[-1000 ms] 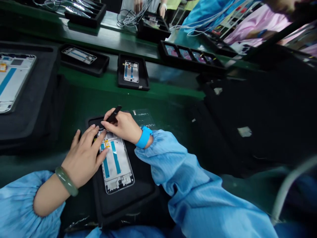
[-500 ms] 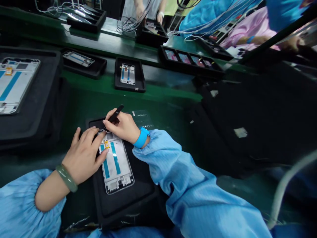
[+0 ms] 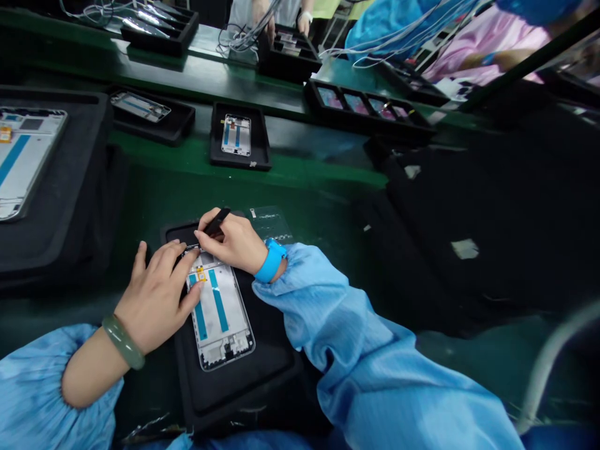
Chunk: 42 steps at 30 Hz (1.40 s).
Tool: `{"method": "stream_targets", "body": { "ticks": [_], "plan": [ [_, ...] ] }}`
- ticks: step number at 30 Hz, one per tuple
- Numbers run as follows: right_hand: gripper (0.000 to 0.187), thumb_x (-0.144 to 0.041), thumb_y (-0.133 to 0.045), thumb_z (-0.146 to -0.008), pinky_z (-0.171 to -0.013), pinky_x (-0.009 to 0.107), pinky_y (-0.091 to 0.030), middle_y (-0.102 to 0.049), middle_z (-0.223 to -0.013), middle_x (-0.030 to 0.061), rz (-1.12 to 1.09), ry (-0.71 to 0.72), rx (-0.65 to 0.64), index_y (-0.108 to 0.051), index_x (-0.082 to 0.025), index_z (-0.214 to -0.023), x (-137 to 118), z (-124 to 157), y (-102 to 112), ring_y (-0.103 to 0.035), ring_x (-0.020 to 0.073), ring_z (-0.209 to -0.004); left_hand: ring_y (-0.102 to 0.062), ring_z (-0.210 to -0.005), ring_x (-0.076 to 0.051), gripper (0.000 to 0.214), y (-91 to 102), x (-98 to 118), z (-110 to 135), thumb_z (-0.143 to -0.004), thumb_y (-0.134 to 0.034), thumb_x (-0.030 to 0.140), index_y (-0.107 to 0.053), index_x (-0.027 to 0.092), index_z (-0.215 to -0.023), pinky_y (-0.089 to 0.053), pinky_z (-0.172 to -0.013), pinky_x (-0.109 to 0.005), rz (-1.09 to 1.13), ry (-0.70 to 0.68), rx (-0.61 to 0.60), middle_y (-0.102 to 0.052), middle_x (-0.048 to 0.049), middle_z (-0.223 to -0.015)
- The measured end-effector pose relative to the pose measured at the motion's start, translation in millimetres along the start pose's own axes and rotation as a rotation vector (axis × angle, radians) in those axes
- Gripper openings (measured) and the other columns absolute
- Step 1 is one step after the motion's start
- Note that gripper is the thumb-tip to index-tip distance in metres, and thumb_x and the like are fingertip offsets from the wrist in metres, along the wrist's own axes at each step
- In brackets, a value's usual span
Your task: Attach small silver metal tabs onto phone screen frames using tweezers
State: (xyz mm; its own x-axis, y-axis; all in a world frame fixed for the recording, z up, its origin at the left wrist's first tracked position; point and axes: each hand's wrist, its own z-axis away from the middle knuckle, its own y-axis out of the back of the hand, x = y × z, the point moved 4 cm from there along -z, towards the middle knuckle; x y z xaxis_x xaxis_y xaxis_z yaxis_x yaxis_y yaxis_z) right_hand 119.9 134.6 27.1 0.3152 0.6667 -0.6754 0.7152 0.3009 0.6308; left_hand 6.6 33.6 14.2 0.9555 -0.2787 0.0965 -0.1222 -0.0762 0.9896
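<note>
A silver phone frame (image 3: 234, 325) with two blue strips and a small yellow flex piece lies in a black foam tray (image 3: 276, 369). My left hand (image 3: 157, 290) has its fingers spread, resting on the frame's upper left edge with the thumb over its face. My right hand (image 3: 234, 240) pinches black tweezers (image 3: 218, 220) at the top end of the frame. Their tips point down to the left, near my left fingertips; the exact contact point is hidden.
At left a black tray stack (image 3: 89, 206) bears a larger-looking phone frame (image 3: 28, 156). Two trays with phone frames (image 3: 140, 106) (image 3: 237, 134) lie ahead. A divided tray (image 3: 328, 119) stands on the back ledge. Black foam (image 3: 492, 206) fills the right. Co-workers' hands (image 3: 304, 24) show behind.
The tweezers have tilted lower in my right hand, so their rear end sits lower. Both hands stay at the frame's top. The view has shifted slightly.
</note>
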Motion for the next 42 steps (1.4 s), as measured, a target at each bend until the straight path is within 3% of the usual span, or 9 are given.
{"method": "stream_targets", "body": {
  "ticks": [12,15,18,22,28,31,35,38,42],
  "plan": [
    [0.016,-0.032,-0.055,-0.082,-0.064,0.021,-0.047,-0.059,-0.075,-0.0009,-0.104,-0.072,-0.023,-0.055,-0.016,-0.084,5.3,-1.0,-3.9,-0.057,0.0087,-0.064,-0.039,-0.124,-0.030,0.044,0.1,1.5,-1.5,-0.086,-0.039,0.035,-0.045,0.015,-0.125,-0.016,-0.102,-0.065,0.020,0.002,-0.001,-0.050,-0.0158,-0.124],
    [0.021,-0.037,-0.048,-0.087,-0.064,0.023,-0.047,-0.059,-0.076,-0.0003,-0.104,-0.098,0.062,-0.053,-0.016,-0.088,7.0,-1.2,5.9,-0.058,0.0096,-0.065,-0.041,-0.123,-0.030,0.044,1.2,2.2,-0.9,-0.086,-0.039,0.036,-0.046,0.016,-0.125,-0.005,-0.101,-0.070,0.022,0.003,0.018,-0.050,-0.0163,-0.125],
    [0.020,-0.032,-0.041,-0.091,-0.077,0.028,-0.046,-0.060,-0.094,0.0051,0.116,-0.013,0.093,-0.054,-0.017,-0.092,7.6,-2.0,25.2,-0.058,0.0147,-0.087,-0.043,-0.122,-0.030,0.042,3.6,3.0,-0.4,-0.086,-0.039,0.035,-0.047,0.017,-0.123,0.004,-0.099,-0.071,0.021,0.008,0.044,-0.051,-0.0160,-0.125],
    [0.024,-0.020,-0.044,-0.089,-0.087,0.037,-0.040,-0.052,-0.123,0.0106,0.528,0.032,-0.109,-0.056,-0.017,-0.109,22.8,-3.3,32.2,-0.046,0.0225,-0.106,-0.044,-0.121,-0.028,0.039,4.0,3.5,-0.9,-0.087,-0.039,0.034,-0.049,0.019,-0.121,0.008,-0.099,-0.069,0.010,0.005,0.067,-0.053,-0.0159,-0.125],
    [0.028,-0.030,-0.044,-0.090,-0.078,0.031,-0.040,-0.063,-0.100,0.0068,0.681,-0.012,-0.352,-0.062,-0.019,-0.107,42.8,-5.7,27.7,-0.050,0.0204,-0.091,-0.041,-0.124,-0.030,0.038,3.0,6.2,2.9,-0.088,-0.040,0.034,-0.048,0.022,-0.123,0.007,-0.098,-0.071,0.029,0.018,0.096,-0.052,-0.0143,-0.127],
    [0.028,-0.032,-0.043,-0.090,-0.078,0.028,-0.041,-0.063,-0.102,0.0062,0.729,-0.097,-0.279,-0.062,-0.020,-0.106,53.1,-13.6,68.0,-0.053,0.0193,-0.095,-0.031,-0.131,-0.030,0.044,12.1,8.6,7.8,-0.088,-0.041,0.033,-0.041,0.021,-0.129,-0.004,-0.103,-0.067,0.068,0.073,0.200,-0.040,-0.0158,-0.137],
    [0.033,-0.036,-0.041,-0.090,-0.081,0.033,-0.042,-0.061,-0.106,0.0118,0.924,-0.449,0.042,-0.062,-0.016,-0.107,89.9,-26.2,168.0,-0.055,0.0235,-0.098,-0.021,-0.135,-0.030,0.046,22.1,7.7,12.2,-0.086,-0.044,0.031,-0.039,0.017,-0.130,-0.012,-0.107,-0.058,0.116,0.142,0.348,-0.029,-0.0178,-0.141],
    [0.037,-0.037,-0.042,-0.090,-0.081,0.039,-0.042,-0.060,-0.108,0.0161,1.009,-0.759,0.190,-0.059,-0.013,-0.111,122.3,-28.0,232.8,-0.056,0.0278,-0.099,-0.023,-0.134,-0.030,0.044,16.8,4.0,11.4,-0.086,-0.045,0.031,-0.040,0.019,-0.127,-0.013,-0.106,-0.059,0.132,0.140,0.331,-0.032,-0.0166,-0.139],
    [0.041,-0.024,-0.035,-0.091,-0.081,0.052,-0.039,-0.048,-0.115,0.0328,1.086,-0.903,0.255,-0.053,0.005,-0.114,141.5,-33.1,260.0,-0.044,0.0389,-0.113,-0.024,-0.133,-0.032,0.041,3.8,-0.1,10.4,-0.085,-0.045,0.030,-0.043,0.021,-0.125,-0.016,-0.103,-0.063,0.126,0.131,0.241,-0.036,-0.0159,-0.136]
  ]
}}
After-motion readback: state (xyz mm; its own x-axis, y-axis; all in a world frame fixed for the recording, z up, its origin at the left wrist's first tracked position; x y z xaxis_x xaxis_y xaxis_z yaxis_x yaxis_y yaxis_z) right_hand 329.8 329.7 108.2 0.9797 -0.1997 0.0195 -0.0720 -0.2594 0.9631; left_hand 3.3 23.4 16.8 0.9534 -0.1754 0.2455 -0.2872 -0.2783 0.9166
